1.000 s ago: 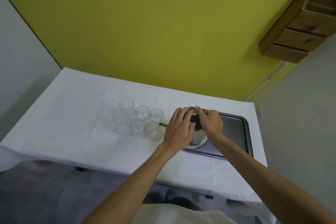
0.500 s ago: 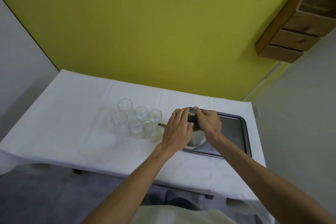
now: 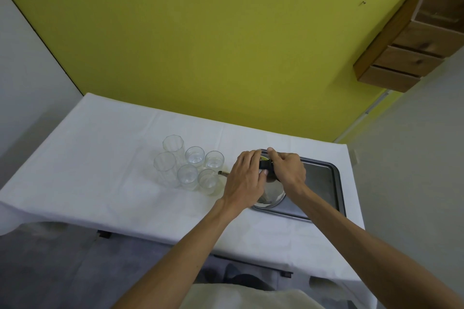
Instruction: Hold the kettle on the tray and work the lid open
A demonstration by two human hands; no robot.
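Steel kettle (image 3: 272,195), round, polished, black-knobbed, on grey metal tray (image 3: 324,180) at counter (image 3: 100,158) right; I log left hand (image 3: 244,180) cupping its body, right hand (image 3: 288,170) pinching the knob; risk: spout near clear glass tumblers (image 3: 190,165); a jerk could topple them.

Two hands on a steel kettle at the desk's right end

The left hand (image 3: 244,178) and right hand (image 3: 288,170) hold the kettle (image 3: 271,194) by its black knob (image 3: 266,164) on a grey tray (image 3: 324,183); six glasses (image 3: 190,165) stand just left.
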